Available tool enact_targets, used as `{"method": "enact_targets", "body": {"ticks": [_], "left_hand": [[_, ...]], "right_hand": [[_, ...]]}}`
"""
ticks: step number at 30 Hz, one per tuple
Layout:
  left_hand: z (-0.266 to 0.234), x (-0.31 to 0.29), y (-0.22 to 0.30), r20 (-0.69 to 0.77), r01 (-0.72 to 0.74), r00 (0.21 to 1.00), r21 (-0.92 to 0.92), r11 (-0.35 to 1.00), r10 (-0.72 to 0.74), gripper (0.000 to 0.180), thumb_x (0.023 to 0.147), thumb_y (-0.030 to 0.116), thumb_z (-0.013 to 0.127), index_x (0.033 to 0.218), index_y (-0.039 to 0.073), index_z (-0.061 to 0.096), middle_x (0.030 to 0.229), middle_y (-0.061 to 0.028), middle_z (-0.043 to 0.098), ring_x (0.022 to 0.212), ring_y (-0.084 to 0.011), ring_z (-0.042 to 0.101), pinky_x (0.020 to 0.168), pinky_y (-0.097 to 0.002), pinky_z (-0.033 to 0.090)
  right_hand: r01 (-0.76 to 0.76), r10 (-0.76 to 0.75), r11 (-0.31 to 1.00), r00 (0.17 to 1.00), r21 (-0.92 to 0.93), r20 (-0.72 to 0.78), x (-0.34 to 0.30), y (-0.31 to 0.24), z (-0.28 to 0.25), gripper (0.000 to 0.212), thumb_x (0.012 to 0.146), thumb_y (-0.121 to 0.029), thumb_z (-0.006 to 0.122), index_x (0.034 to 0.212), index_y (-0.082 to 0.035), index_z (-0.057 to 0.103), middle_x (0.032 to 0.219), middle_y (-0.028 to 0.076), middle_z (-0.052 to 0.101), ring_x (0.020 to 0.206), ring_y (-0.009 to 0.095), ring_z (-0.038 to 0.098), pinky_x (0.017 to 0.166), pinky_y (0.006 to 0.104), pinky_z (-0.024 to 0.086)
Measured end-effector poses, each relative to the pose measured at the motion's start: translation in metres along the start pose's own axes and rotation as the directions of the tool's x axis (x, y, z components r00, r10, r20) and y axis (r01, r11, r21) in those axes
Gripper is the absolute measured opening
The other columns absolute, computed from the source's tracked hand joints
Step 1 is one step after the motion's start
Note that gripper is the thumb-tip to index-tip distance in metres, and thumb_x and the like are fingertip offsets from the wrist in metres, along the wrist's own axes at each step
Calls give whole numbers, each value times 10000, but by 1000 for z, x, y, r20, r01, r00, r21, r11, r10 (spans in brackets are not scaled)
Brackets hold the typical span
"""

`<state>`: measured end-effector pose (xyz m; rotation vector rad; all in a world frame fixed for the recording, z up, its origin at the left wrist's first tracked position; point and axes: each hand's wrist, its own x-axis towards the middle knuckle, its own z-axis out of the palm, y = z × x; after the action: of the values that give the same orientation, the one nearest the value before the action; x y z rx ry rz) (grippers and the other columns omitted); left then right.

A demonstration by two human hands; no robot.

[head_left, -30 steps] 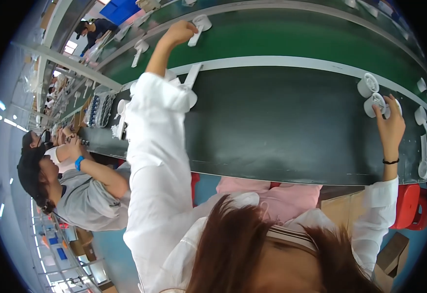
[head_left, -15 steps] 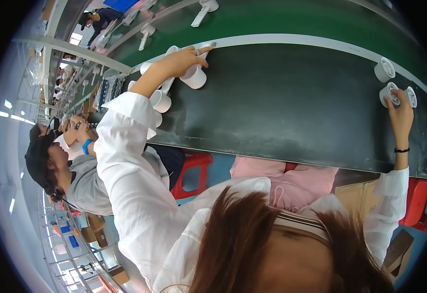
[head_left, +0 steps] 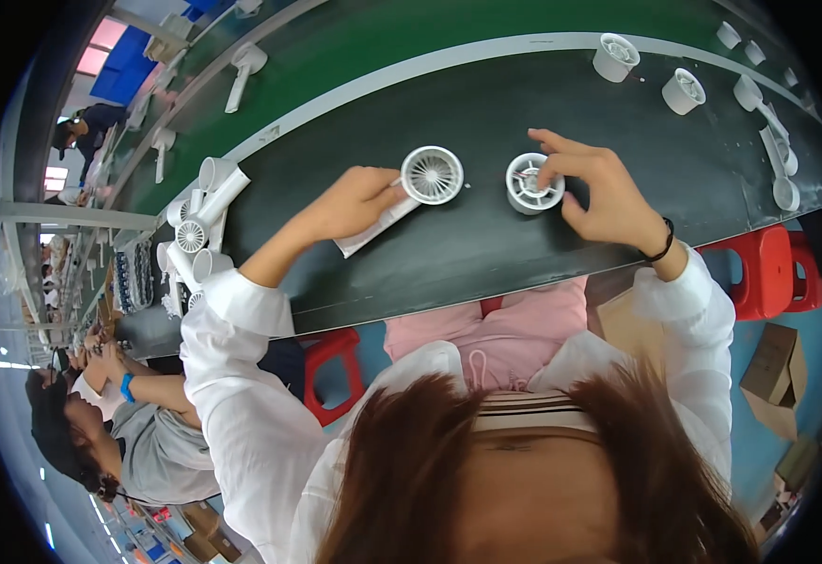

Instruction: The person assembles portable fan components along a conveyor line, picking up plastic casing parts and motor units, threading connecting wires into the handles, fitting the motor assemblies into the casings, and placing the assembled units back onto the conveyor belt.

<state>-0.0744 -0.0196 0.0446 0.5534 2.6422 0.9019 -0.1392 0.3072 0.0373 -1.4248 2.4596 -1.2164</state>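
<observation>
My left hand (head_left: 359,202) is closed on the handle of a white handheld fan body (head_left: 432,176), whose round head shows thin spokes inside. The handle slants down to the left, close above the table. To its right stands a white round fan part (head_left: 521,200) with a spoked top and small wires in it. My right hand (head_left: 608,193) has its index finger over that part's rim and its thumb against the side, while the other fingers stretch past it. The two pieces are apart.
On the dark table (head_left: 355,282), several white fan bodies (head_left: 206,211) are heaped at left. Two round fan parts (head_left: 616,58) stand at the far right, beside more white pieces (head_left: 770,150). A green belt (head_left: 355,47) runs behind. A co-worker (head_left: 148,432) sits at left.
My left hand has brought a fan body from the left pile toward the middle. My right hand has moved left with a round fan part. The view has shifted too.
</observation>
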Motion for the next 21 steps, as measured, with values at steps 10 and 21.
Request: {"method": "enact_targets", "body": {"ticks": [10, 21], "left_hand": [[10, 15, 0, 47, 73, 997, -190, 979, -65, 240, 888, 215, 577, 932, -15, 630, 624, -135, 518, 553, -179, 426, 536, -342, 358], [4, -20, 25, -280, 162, 939, -159, 974, -202, 147, 872, 69, 565, 966, -17, 639, 911, -89, 648, 821, -167, 604, 769, -282, 472]], "right_hand": [[-211, 202, 975, 971, -64, -127, 9, -24, 20, 534, 642, -114, 757, 1128, -78, 538, 961, 160, 649, 836, 351, 639, 724, 371, 511], [-53, 46, 992, 997, -117, -61, -7, -57, -6, 590, 553, -11, 706, 1135, -35, 611, 941, 137, 632, 850, 324, 595, 747, 370, 484]]}}
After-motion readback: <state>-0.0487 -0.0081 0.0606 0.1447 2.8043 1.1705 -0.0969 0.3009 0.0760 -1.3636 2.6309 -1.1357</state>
